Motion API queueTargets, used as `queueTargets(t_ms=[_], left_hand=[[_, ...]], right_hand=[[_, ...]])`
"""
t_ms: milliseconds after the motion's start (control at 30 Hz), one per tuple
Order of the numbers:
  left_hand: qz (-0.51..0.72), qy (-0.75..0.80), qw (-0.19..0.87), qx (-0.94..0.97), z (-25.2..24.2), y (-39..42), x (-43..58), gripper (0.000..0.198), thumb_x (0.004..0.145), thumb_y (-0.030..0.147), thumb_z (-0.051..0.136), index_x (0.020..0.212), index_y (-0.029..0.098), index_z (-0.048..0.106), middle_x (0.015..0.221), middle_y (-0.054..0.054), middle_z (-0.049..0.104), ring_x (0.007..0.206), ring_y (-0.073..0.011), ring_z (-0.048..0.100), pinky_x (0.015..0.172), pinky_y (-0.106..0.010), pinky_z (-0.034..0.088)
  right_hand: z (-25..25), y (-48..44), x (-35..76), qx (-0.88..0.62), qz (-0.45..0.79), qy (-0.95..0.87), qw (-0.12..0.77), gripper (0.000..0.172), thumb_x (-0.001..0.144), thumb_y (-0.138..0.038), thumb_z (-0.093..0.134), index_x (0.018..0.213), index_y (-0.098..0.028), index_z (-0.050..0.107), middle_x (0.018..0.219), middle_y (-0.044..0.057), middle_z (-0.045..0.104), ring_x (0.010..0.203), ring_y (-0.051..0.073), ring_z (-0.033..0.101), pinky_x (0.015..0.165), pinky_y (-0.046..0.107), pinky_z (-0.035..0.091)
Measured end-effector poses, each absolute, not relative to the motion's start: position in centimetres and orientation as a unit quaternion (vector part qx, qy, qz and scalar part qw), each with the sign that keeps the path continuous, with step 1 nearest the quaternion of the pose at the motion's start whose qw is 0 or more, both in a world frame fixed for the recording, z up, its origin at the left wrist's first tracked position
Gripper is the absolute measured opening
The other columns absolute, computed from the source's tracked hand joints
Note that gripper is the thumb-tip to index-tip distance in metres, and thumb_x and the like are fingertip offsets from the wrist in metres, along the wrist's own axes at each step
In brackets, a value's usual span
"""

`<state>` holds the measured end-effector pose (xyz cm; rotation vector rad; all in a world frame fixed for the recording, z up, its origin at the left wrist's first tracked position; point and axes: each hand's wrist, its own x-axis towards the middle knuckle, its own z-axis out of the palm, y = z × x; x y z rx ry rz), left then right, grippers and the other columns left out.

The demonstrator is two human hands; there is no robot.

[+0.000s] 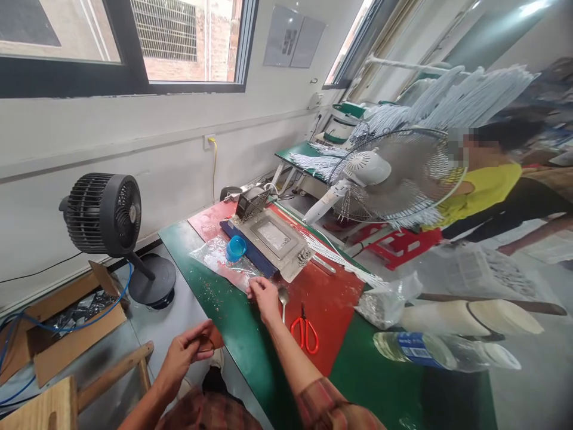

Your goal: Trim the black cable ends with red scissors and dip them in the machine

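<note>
My left hand (190,349) is off the table's near left edge, its fingers pinched on something thin and dark that I cannot make out. Over the table, my right hand (264,297) pinches the near corner of a clear plastic bag (217,260). A blue cup (236,248) lies on that bag, against a dark blue bar beside a metal plate device (273,236). Right of my right hand are a metal spoon (283,297) and red-handled scissors (305,333) on the red mat (335,298).
A small black fan (253,203) stands behind the plate. White wires (340,257), a bag of small parts (380,304) and a bottle (443,352) lie rightward. A large fan (394,173) and a person in yellow (483,191) are beyond. A floor fan (105,215) and carton (76,328) stand left.
</note>
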<state>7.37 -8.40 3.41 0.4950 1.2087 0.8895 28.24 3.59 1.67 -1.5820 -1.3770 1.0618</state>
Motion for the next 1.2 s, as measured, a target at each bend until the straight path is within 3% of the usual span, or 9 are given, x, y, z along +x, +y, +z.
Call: queueTargets(t_ms=[167,300,433,533,633,767,933,1100,1200], left_hand=[[0.360,0.539,0.677,0.349,3.3,-7.5,8.8,0.038,0.073,0.043,0.061,0.095,0.014,0.071,0.112,-0.016,0.058,0.095,-0.0294,0.058,0.080,-0.039,0.051],[0.345,0.483,0.619,0.514,4.4,-6.5,10.9,0.029,0.081,0.029,0.054,0.105,0.020,0.068,0.117,-0.012,0.056,0.111,-0.0268,0.048,0.099,-0.034,0.037],[0.216,0.289,0.511,0.780,4.1,-6.0,14.9,0.049,0.086,0.020,0.042,0.135,0.019,0.041,0.138,-0.010,0.039,0.127,-0.0232,0.034,0.109,-0.035,0.022],[0.115,0.151,0.431,0.882,2.0,-5.5,17.4,0.058,0.088,0.028,0.043,0.141,0.013,0.025,0.144,-0.010,0.029,0.135,-0.0217,0.018,0.113,-0.040,0.009],[0.089,0.169,0.306,0.933,-0.6,-4.0,16.9,0.061,0.089,0.032,0.041,0.142,0.014,0.019,0.146,-0.006,0.026,0.136,-0.0179,0.012,0.113,-0.040,0.004],[0.112,0.285,0.199,0.931,-1.3,-0.5,11.9,0.055,0.090,0.022,0.038,0.141,0.011,0.020,0.147,-0.010,0.020,0.136,-0.0237,0.010,0.111,-0.049,0.009],[0.175,0.324,0.130,0.921,0.4,0.4,8.0,0.048,0.088,0.014,0.040,0.135,0.021,0.032,0.143,-0.006,0.031,0.134,-0.0227,0.020,0.110,-0.044,0.023],[0.242,0.522,0.053,0.816,-0.7,-0.5,9.6,0.050,0.085,0.025,0.052,0.132,0.017,0.040,0.138,-0.017,0.033,0.120,-0.0357,0.034,0.092,-0.055,0.036],[0.264,0.527,0.061,0.806,-1.7,0.3,10.5,0.030,0.086,0.023,0.050,0.115,0.018,0.055,0.118,-0.015,0.051,0.098,-0.0277,0.048,0.077,-0.044,0.046]], right_hand=[[2.1,4.6,29.0,-0.634,0.446,-0.491,0.398,0.025,0.073,-0.034,0.047,0.079,-0.011,0.058,0.062,0.004,0.060,0.050,0.013,0.053,0.051,0.022,0.041],[3.1,5.5,29.4,-0.611,0.470,-0.512,0.379,0.018,0.068,-0.029,0.053,0.072,-0.012,0.059,0.057,0.003,0.058,0.048,0.012,0.052,0.050,0.021,0.040],[3.8,6.1,29.5,-0.603,0.487,-0.510,0.374,0.018,0.070,-0.028,0.051,0.072,-0.012,0.058,0.056,0.003,0.059,0.047,0.012,0.052,0.049,0.021,0.041],[3.8,6.1,29.7,-0.600,0.491,-0.513,0.370,0.015,0.069,-0.027,0.053,0.071,-0.012,0.058,0.056,0.002,0.059,0.047,0.013,0.053,0.048,0.021,0.041],[3.3,6.0,29.9,-0.600,0.499,-0.502,0.372,0.017,0.070,-0.028,0.053,0.074,-0.012,0.059,0.057,0.002,0.060,0.047,0.013,0.053,0.046,0.021,0.040],[2.8,5.8,30.1,-0.600,0.518,-0.479,0.378,0.020,0.072,-0.031,0.053,0.076,-0.013,0.059,0.058,0.003,0.060,0.046,0.013,0.052,0.044,0.021,0.040],[2.5,5.9,30.1,-0.595,0.533,-0.465,0.381,0.023,0.072,-0.034,0.055,0.078,-0.012,0.059,0.057,0.003,0.059,0.045,0.013,0.051,0.043,0.021,0.039],[1.7,6.1,30.3,-0.591,0.539,-0.463,0.382,0.025,0.072,-0.035,0.055,0.080,-0.012,0.059,0.057,0.003,0.059,0.045,0.012,0.050,0.043,0.021,0.038],[1.5,6.2,30.3,-0.591,0.543,-0.463,0.377,0.024,0.072,-0.035,0.056,0.078,-0.012,0.060,0.057,0.003,0.059,0.046,0.012,0.051,0.045,0.021,0.038]])
